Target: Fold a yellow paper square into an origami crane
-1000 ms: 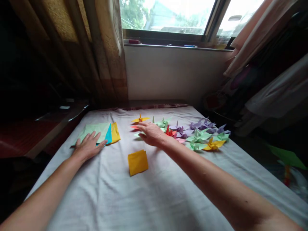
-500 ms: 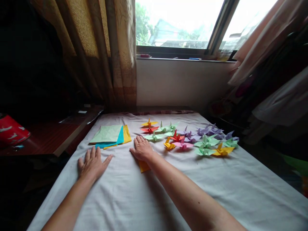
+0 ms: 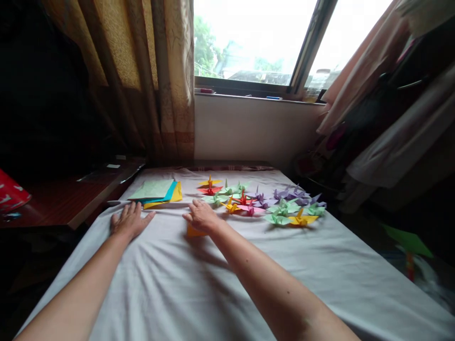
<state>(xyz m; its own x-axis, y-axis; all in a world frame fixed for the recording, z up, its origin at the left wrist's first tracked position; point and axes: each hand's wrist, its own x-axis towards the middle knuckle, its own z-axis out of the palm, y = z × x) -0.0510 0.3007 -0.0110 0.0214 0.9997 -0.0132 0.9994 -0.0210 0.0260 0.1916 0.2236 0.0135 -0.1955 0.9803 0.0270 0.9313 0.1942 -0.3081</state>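
Observation:
My left hand (image 3: pixel 128 221) lies palm down on the white cloth, fingers spread and thumb out. Just beyond its fingertips is a stack of square paper sheets (image 3: pixel 152 189), pale green on top, with blue and yellow below. My right hand (image 3: pixel 202 217) is palm down with fingers stretched forward, over or beside a yellow-orange piece of paper (image 3: pixel 195 231), partly hidden under it. Whether the palm touches this paper I cannot tell. Right of that hand stand several folded paper cranes, among them a red one (image 3: pixel 210 190), a pink one (image 3: pixel 250 209) and a yellow one (image 3: pixel 302 219).
The white cloth (image 3: pixel 156 293) covers the surface and shows wrinkles around my left hand. A brown wooden table (image 3: pixel 80 201) with a red object (image 3: pixel 12 192) stands at the left. Curtains (image 3: pixel 174 94), a window (image 3: pixel 249 42) and hanging clothes (image 3: pixel 384 142) surround the far side.
The view has shifted, so the scene sits further left. The cloth has bunched up by my left hand and the paper stack. My right hand appears slightly raised, with its fingers less flat.

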